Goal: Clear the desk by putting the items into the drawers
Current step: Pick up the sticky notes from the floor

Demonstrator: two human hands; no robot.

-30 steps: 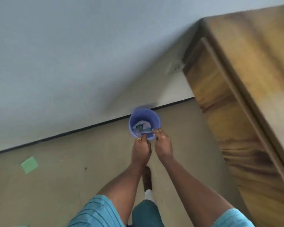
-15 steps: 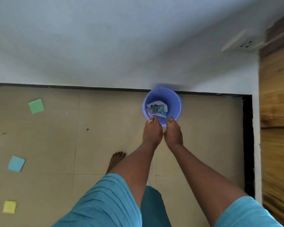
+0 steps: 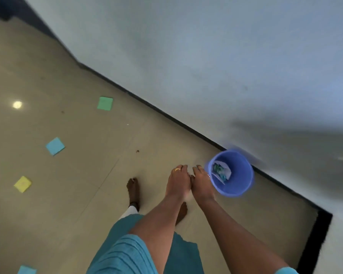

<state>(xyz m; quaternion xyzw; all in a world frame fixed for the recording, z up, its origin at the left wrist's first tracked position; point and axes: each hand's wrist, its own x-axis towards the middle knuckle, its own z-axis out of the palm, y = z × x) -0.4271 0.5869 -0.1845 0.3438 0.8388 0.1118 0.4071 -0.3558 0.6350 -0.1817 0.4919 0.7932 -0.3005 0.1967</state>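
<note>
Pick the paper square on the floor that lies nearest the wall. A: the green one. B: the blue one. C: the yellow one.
A: the green square lies close to the foot of the wall, while the blue square and the yellow square lie farther out on the floor.

Blue bucket, green note, yellow note

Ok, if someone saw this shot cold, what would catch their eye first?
The blue bucket by the wall at right, crumpled paper inside, stands out most; the left hand and right hand hang just beside its rim. Next come sticky notes scattered over the tan floor at left: a green note, a blue note and a yellow note.
</note>
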